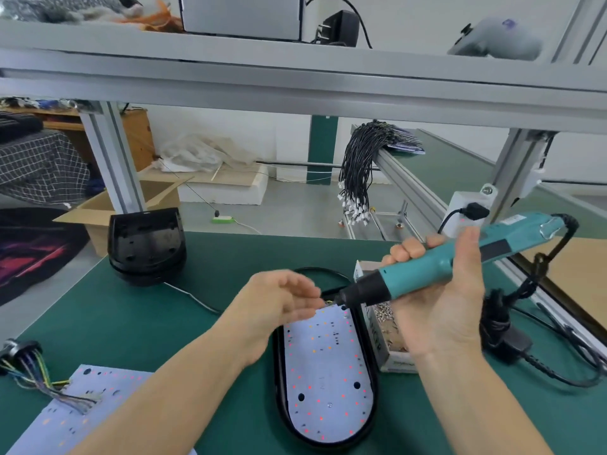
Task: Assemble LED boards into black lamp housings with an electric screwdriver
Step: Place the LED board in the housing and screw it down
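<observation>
green bench (131, 316) | right hand (440, 307) grips screwdriver (443, 267) | left hand (279, 303) loose

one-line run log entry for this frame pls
right hand: grips electric screwdriver | left hand: open, at bit tip | LED board: seated in black housing | screw box: right of housing

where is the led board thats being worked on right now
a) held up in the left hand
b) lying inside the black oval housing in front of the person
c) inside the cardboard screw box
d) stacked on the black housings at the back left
b: the LED board lies flat inside the black oval housing on the green mat, with the electric screwdriver in the right hand pointing at its far end.
</observation>
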Demonstrator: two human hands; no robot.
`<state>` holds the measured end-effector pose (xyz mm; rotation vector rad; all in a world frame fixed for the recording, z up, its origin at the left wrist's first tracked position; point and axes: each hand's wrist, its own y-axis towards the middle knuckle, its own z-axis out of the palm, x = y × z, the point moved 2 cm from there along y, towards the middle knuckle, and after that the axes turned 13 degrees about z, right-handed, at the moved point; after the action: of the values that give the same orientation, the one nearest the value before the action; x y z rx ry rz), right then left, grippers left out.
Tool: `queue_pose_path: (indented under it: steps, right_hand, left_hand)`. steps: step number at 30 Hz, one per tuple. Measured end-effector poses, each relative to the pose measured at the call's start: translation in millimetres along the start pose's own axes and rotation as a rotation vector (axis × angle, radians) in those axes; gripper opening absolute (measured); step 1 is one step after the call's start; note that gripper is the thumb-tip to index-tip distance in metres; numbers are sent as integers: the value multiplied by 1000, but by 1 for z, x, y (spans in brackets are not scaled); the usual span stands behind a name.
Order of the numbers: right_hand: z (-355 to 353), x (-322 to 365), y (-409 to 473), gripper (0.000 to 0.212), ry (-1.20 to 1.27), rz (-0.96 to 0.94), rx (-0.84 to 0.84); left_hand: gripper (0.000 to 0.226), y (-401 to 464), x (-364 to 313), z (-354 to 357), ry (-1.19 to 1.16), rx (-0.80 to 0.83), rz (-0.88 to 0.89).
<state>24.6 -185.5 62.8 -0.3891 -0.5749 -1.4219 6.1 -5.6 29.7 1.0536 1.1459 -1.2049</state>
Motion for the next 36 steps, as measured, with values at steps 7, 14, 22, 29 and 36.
queue_pose_path:
  steps: [7, 14, 22, 29, 36]
  right_hand:
    - [-18, 60, -1, 39, -39, -164, -7]
    - [-41, 74, -1, 35, -53, -165, -89]
    - [-46, 65, -2, 33, -49, -123, -100]
    - [-44, 74, -5, 37, -38, -132, -109]
    - [-28, 56, -9, 33, -4, -71, -40]
  left_hand:
    - [35, 43, -7, 108, 282, 488, 172]
    - [10, 62, 24, 130, 1589, 603, 503]
    - [17, 67, 46, 143, 1766, 582, 580]
    - [9, 58, 21, 128, 1204, 390, 628]
    - [15, 14, -10, 55, -220, 93, 38]
